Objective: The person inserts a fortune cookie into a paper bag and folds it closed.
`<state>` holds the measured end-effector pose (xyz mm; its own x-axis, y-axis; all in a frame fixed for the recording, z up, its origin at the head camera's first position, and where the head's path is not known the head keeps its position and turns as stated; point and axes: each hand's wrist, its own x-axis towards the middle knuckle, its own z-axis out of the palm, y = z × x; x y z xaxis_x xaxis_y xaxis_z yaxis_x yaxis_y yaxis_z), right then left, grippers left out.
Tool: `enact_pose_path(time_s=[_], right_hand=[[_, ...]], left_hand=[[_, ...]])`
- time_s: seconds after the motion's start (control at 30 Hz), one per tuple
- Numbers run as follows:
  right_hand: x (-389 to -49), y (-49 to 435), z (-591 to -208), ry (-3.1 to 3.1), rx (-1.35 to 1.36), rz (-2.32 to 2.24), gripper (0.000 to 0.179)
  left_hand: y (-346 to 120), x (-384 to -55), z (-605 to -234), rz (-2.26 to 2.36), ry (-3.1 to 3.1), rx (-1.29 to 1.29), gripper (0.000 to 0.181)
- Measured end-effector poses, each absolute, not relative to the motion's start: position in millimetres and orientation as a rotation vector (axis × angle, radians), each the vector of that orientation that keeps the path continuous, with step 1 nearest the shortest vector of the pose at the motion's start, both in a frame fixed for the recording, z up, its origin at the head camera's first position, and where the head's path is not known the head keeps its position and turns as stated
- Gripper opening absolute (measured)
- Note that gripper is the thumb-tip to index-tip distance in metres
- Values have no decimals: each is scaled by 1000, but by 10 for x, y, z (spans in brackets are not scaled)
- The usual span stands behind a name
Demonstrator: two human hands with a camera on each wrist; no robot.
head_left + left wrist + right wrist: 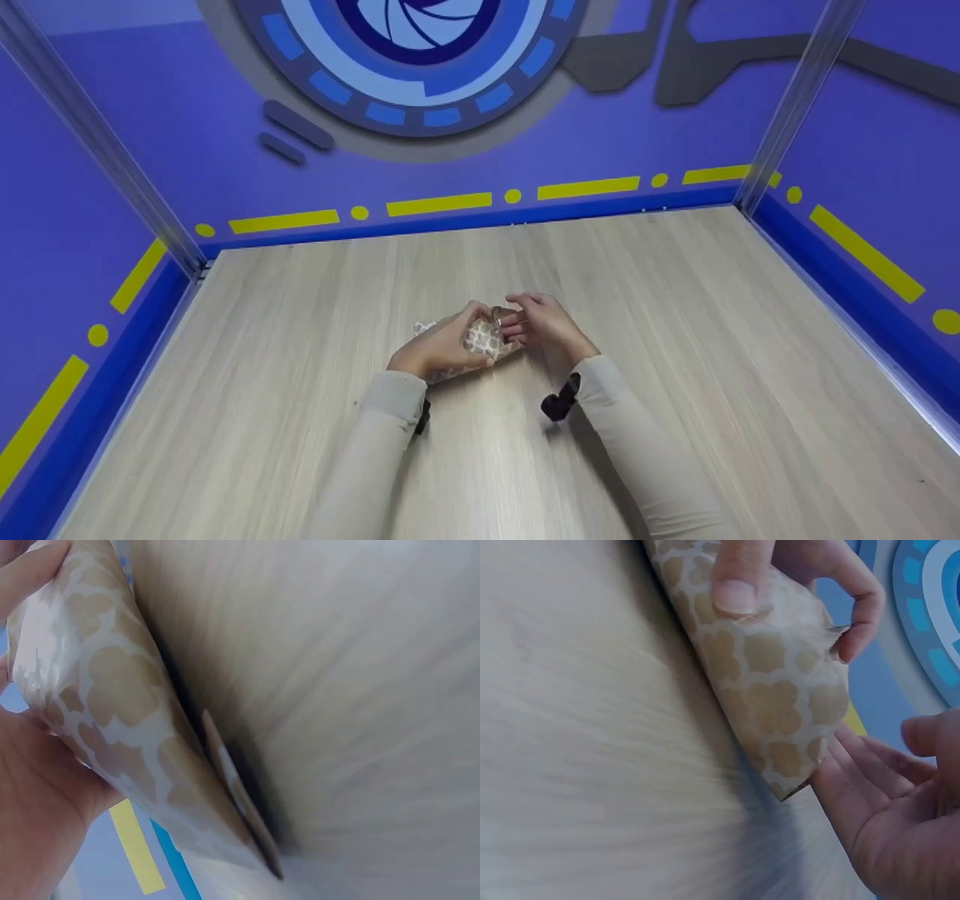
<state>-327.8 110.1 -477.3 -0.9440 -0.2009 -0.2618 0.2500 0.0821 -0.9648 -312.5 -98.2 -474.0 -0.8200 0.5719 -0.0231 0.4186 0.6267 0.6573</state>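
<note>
A paper packet [484, 339] with a tan and white lattice-like pattern lies at a slant on the wooden table. My left hand [442, 345] holds it from the left, thumb on the near face and fingers over the far edge, as the right wrist view shows. At the packet's right end is my right hand [546, 324]. Its fingers [855, 772] are fairly straight and reach behind or into that end; which of the two I cannot tell. The right thumb stands apart from the paper. In the left wrist view a thin flap [240, 795] sticks out along the packet's lower edge.
The light wooden table [300, 300] extends around both hands. Blue-violet panels [450, 172] with yellow markings rise at the back and both sides. Metal posts [795, 105] stand at the back corners.
</note>
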Motion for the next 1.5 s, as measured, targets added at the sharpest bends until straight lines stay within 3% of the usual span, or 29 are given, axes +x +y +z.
enact_pose_path(time_s=[0.47, 1.17, 1.5], right_hand=[[-3231, 1048, -4647, 1966, -61, -1805, 74], [-3267, 877, -4748, 1943, -64, -1804, 77], [-3247, 985, -4824, 1960, -194, -1811, 74]], left_hand=[[-953, -3118, -4725, 967, 2640, 815, 72], [-913, -3045, -4679, 973, 2625, 799, 74], [-925, -3037, -4714, 981, 2614, 853, 76]])
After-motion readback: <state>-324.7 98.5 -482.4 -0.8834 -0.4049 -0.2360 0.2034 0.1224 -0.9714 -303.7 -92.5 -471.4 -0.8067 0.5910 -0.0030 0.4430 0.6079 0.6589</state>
